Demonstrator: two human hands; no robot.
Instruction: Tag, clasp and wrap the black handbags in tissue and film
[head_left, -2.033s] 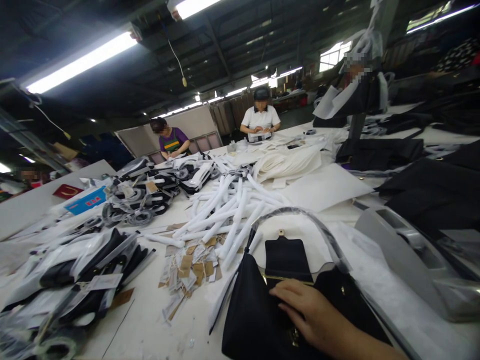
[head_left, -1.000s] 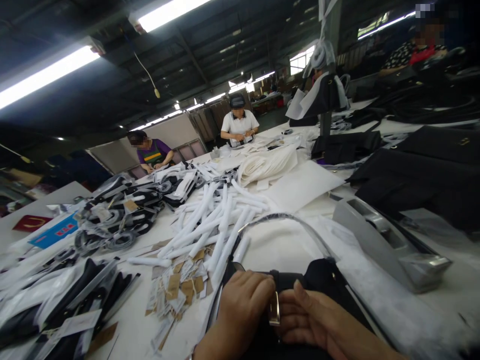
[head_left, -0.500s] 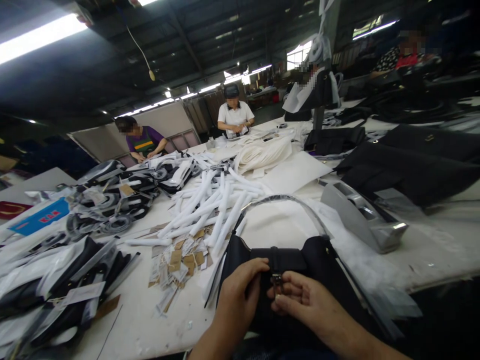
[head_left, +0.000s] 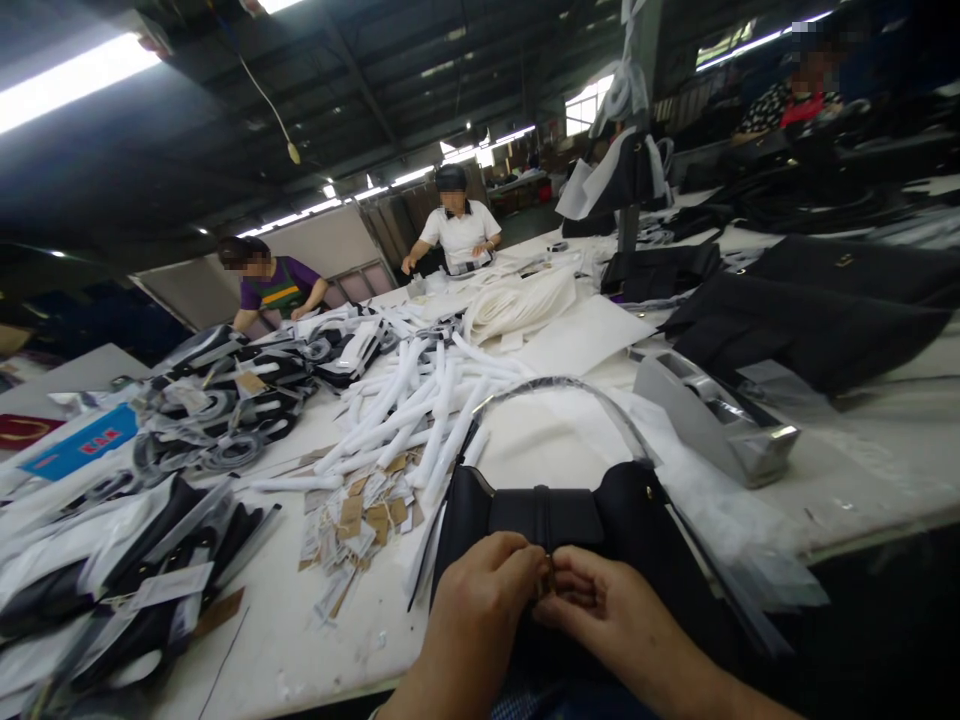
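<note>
A black handbag [head_left: 630, 510] lies at the table's near edge, its plastic-wrapped handle [head_left: 566, 383] arching away from me. My left hand [head_left: 487, 600] and my right hand [head_left: 600, 610] meet over the front of the bag, just below its flap strap [head_left: 541, 515]. Between their fingertips is a small metal clasp [head_left: 549, 575], mostly covered by the fingers. Both hands are closed in a pinch on it.
Paper tags [head_left: 364, 515] and white foam tubes [head_left: 420, 400] lie left of the bag. A grey tape dispenser [head_left: 705, 410] stands to the right. Wrapped black bags [head_left: 112, 560] pile up at left. Two people work across the table, another at far right.
My left hand has moved right and down from the flap edge to the clasp, its fingers closing beside my right hand's. Across the table, the person in white has stretched an arm out sideways.
</note>
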